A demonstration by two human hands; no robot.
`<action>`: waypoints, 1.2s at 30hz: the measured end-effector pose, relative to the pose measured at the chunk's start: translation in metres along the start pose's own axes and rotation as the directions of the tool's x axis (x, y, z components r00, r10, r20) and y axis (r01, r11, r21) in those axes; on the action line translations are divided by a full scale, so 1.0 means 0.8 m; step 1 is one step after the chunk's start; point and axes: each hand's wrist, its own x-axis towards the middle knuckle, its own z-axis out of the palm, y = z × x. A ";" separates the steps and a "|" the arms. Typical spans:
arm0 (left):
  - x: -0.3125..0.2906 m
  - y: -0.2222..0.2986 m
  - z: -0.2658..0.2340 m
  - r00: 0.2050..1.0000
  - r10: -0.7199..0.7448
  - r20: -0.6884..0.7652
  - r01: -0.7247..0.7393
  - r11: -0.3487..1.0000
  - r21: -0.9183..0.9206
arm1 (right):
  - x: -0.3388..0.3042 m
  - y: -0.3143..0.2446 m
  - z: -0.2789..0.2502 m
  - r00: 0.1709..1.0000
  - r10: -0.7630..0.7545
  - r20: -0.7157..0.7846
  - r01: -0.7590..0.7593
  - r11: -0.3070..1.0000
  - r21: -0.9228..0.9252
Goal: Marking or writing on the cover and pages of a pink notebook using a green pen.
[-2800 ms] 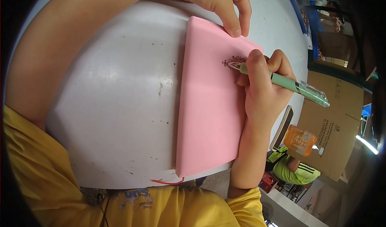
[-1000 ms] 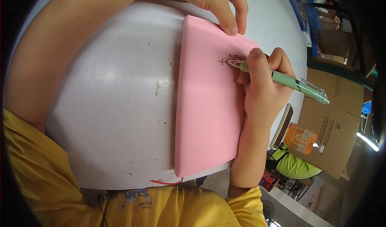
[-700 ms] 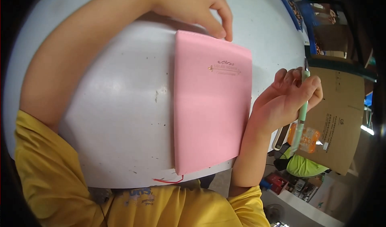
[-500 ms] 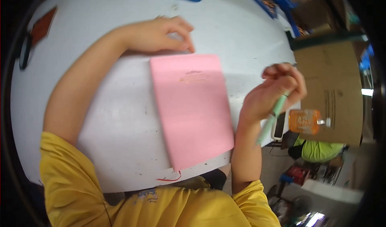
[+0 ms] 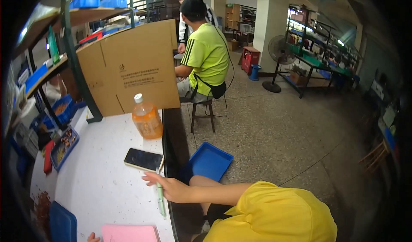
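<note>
My right hand (image 5: 171, 189) holds a light green pen (image 5: 161, 201) at the table's right edge, pinched by the thumb with the pen pointing down toward me. Just beyond the fingers lies a phone (image 5: 144, 158) with a dark screen and pale case. A pink notebook (image 5: 131, 233) shows only its far end at the bottom of the view. Beside its left corner, the fingertips of my left hand (image 5: 93, 237) poke into view, apart and with nothing seen in them; the rest of that hand is cut off.
An orange drink bottle (image 5: 147, 119) stands behind the phone, before a large cardboard sheet (image 5: 128, 70). Blue trays (image 5: 64, 147) line the table's left side. Another blue tray (image 5: 210, 161) is below the right edge. A person in a lime shirt (image 5: 208, 53) sits on a stool beyond.
The view has swung far to the right and up, bringing the room into sight. The notebook and my left hand have slid to the bottom edge. The pen stays in my right hand.
</note>
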 end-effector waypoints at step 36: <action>0.156 0.424 0.652 0.779 0.292 0.555 -0.404 0.911 0.086 | -0.116 -0.014 -0.183 0.785 0.527 -0.325 -0.333 0.802 0.496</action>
